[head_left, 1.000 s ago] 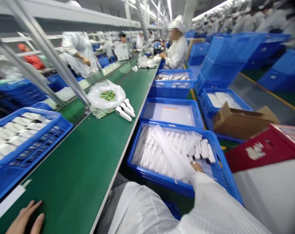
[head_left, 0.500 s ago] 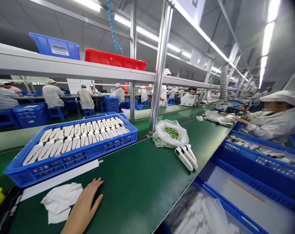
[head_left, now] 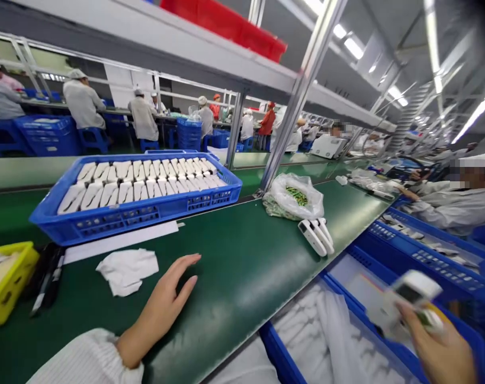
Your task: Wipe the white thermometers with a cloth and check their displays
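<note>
My left hand [head_left: 166, 298] is over the green worktop with its fingers stretched out and nothing in them. A crumpled white cloth [head_left: 128, 271] lies just to its left. At the lower right, my right hand [head_left: 446, 341] grips a white handheld device [head_left: 390, 306] with a dark screen, blurred by motion; something yellow and green shows beside the fingers. Below and around that hand are blue crates. Several white devices [head_left: 317, 237] lie side by side on the worktop, close to an open clear bag [head_left: 294, 197] of small green parts.
A blue crate [head_left: 154, 213] with rows of white pieces stands along the back left. A yellow bin [head_left: 14, 288] and black pens [head_left: 48, 282] are at the left. A metal post [head_left: 302, 96] rises behind the bag. A co-worker [head_left: 470, 197] sits at the right.
My right hand has come into view at the lower right with a white device in it. My view has tilted down and shifted left; my left hand remains open over the worktop.
</note>
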